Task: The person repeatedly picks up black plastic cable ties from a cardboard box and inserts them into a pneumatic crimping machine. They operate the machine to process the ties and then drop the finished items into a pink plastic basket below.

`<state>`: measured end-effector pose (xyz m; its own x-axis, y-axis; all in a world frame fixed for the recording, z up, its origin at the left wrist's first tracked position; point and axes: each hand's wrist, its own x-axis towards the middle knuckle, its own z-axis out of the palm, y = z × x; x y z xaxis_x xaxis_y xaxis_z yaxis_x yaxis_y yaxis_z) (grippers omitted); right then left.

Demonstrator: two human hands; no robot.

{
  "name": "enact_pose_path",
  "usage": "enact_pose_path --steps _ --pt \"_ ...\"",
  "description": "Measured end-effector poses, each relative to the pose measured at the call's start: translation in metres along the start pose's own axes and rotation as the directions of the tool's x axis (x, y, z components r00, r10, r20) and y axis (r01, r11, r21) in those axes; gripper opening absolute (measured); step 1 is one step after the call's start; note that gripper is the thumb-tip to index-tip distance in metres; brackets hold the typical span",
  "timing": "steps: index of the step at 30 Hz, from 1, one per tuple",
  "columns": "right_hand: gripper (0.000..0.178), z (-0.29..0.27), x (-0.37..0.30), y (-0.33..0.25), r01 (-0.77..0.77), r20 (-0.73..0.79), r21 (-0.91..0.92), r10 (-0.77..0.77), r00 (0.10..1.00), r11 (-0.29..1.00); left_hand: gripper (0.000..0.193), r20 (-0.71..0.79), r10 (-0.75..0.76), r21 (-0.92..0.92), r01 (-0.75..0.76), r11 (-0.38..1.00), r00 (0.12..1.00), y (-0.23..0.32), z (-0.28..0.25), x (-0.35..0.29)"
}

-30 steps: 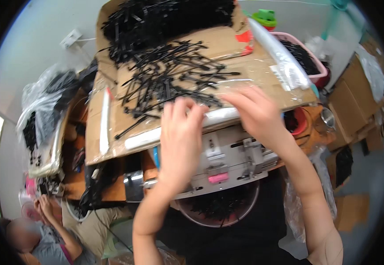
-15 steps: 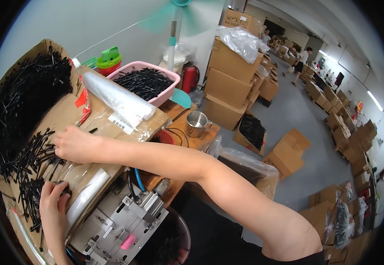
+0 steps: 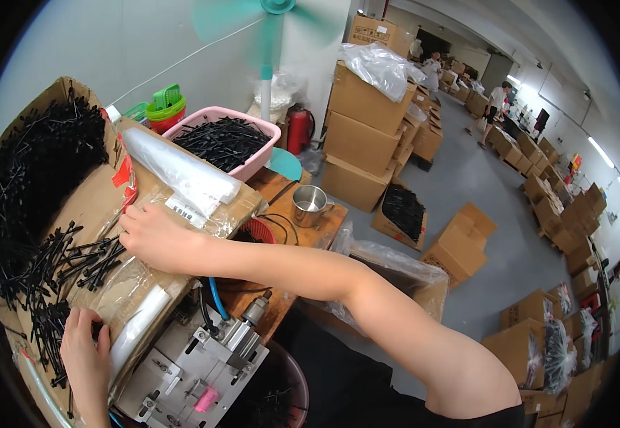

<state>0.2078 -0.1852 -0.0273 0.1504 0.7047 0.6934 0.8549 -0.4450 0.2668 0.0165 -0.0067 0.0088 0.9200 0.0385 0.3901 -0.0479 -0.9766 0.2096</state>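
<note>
Black plastic pieces like cable ties, thin with thicker heads, fill an open cardboard box [image 3: 99, 189] on the left. A loose bunch of these black ties [image 3: 96, 264] spills over its lowered flap. My right hand [image 3: 156, 239] reaches across to the right end of this bunch, fingers curled down; what its fingertips hold, if anything, is hidden. Nearer me, my left hand [image 3: 85, 357] is bent around black ties at the flap's lower part, with some black showing between thumb and fingers. A metal fixture [image 3: 203, 371] with a pink block lies right of my left hand.
Behind my right arm are a rolled clear film [image 3: 178, 167], a pink basin [image 3: 274, 135] of black ties and a steel mug [image 3: 310, 205]. A green fan [image 3: 278, 6] spins at the back. Stacked cartons [image 3: 363, 139] and an open carton [image 3: 459, 246] occupy the floor side.
My right hand has drawn back to the right and slightly down, uncovering several black ties. My left hand has shifted slightly down. The whole view has tilted a little.
</note>
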Motion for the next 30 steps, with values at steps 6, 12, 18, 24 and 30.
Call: enact_pose_path --steps 6,12,18,24,30 --pt "0.022 -0.008 -0.013 0.004 -0.107 0.072 0.173 0.096 0.993 0.979 0.017 0.027 0.025 0.035 -0.026 0.999 0.999 0.002 -0.007 -0.003" --pt "0.060 -0.065 -0.024 0.002 -0.248 -0.193 0.324 0.320 0.927 0.913 0.018 -0.032 0.013 0.075 -0.010 0.997 0.999 0.003 -0.005 -0.012" --pt "0.065 -0.241 -0.060 -0.002 -0.408 -0.748 0.019 0.284 0.600 0.913 0.018 -0.020 -0.051 0.065 0.053 0.996 0.998 0.001 -0.005 -0.009" --pt "0.052 -0.359 -0.100 -0.023 -0.380 -0.853 -0.515 -0.413 0.320 0.769 0.025 0.051 -0.035 -0.169 0.043 0.985 0.998 0.006 -0.009 0.000" --pt "0.037 -0.360 -0.133 -0.026 -0.403 -0.769 -0.628 -0.610 0.190 0.666 0.022 0.028 -0.049 -0.203 0.054 0.978 0.998 -0.008 -0.006 -0.005"
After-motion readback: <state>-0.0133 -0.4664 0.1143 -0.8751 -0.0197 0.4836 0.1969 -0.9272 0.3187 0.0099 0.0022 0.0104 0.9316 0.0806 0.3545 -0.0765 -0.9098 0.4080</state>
